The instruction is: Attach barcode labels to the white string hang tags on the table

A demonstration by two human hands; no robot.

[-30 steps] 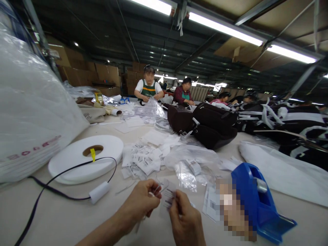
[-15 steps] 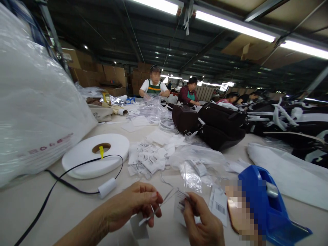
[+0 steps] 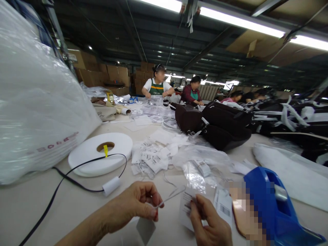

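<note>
From my remote seat I take in the long pale bench (image 3: pixel 30 205) first, which carries everything within arm's reach. One bulging translucent plastic sack (image 3: pixel 38 102) leans at the left edge, out of the working lane. Two dark brown bags (image 3: pixel 215 128) lie side by side mid-bench. One blue plastic tape dispenser (image 3: pixel 276 208) sits just beside my right hand, close enough to reach. One flat white roll of tape with a cardboard core (image 3: pixel 101 153) lies on its side, a thin black cord (image 3: pixel 58 184) looping over it. A loose heap of white barcode tags (image 3: pixel 151 159) is spread in front, too many to count. My left hand (image 3: pixel 133 206) has its grip pinched together on one thin clear plastic tag loop (image 3: pixel 170 197), held up off the bench so its free end points toward the single white barcode tag (image 3: pixel 188 208) clamped in my right hand (image 3: pixel 212 227).
</note>
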